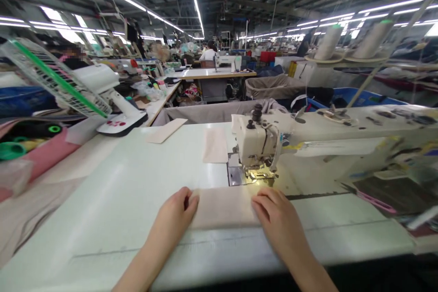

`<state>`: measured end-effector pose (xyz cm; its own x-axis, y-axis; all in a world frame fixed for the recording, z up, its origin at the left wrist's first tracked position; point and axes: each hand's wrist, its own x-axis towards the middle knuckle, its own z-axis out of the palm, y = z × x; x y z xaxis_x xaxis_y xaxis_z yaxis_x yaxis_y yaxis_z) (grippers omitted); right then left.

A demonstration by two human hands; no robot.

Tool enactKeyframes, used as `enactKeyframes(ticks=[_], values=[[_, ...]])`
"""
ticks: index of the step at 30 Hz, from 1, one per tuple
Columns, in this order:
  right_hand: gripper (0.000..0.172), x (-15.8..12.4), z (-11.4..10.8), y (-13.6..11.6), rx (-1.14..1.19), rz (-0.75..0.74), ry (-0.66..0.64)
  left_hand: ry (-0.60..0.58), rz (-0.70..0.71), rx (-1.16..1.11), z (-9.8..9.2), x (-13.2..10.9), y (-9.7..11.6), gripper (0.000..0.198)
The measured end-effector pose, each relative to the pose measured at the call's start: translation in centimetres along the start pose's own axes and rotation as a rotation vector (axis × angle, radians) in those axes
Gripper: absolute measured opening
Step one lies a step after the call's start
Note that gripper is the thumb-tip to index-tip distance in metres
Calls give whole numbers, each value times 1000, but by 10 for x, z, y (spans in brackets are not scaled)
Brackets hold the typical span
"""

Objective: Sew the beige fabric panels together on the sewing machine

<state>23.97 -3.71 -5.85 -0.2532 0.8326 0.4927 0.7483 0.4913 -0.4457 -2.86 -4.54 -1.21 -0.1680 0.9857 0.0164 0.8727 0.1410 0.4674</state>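
Observation:
A pale beige fabric piece (pixel 224 207) lies flat on the sewing table in front of the sewing machine (pixel 260 141). My left hand (pixel 181 205) pinches its left end between thumb and fingers. At the right end, my right hand (pixel 273 207) grips the same piece with its fingers pressed together. The far edge of the fabric is close to the lit presser foot (pixel 258 175), just short of it as far as I can see. Another beige fabric piece (pixel 215 145) rests left of the machine head, and a third fabric strip (pixel 167 131) lies farther left.
Pink-handled scissors (pixel 374 201) lie right of the machine. A white fan (pixel 99 82) stands at the table's left back corner. Thread cones (pixel 371 41) rise behind the machine. A grey cloth bin (pixel 212 112) borders the far table edge. A person (pixel 209 52) sits farther back.

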Motion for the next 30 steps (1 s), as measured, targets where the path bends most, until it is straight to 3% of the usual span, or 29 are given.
enactKeyframes(ticks=[13,19,21,23,26,28,30], values=[[27,-1,0,1,19,-3,21,-35,1,8,-1,1,-2,24],[22,-1,0,2,0,-14,4,-37,23,161,2,-1,0,26],[18,0,-2,4,-13,-31,1,53,109,263,3,-2,-2,23],[14,2,-5,6,-20,-65,-21,125,311,347,4,-2,-7,24],[8,6,-12,9,-23,-117,-78,-34,620,417,3,4,-12,35],[7,8,-15,10,-33,-119,-96,-168,656,465,1,11,-7,37],[8,8,-16,7,-48,-98,-87,-197,601,492,0,20,3,29]])
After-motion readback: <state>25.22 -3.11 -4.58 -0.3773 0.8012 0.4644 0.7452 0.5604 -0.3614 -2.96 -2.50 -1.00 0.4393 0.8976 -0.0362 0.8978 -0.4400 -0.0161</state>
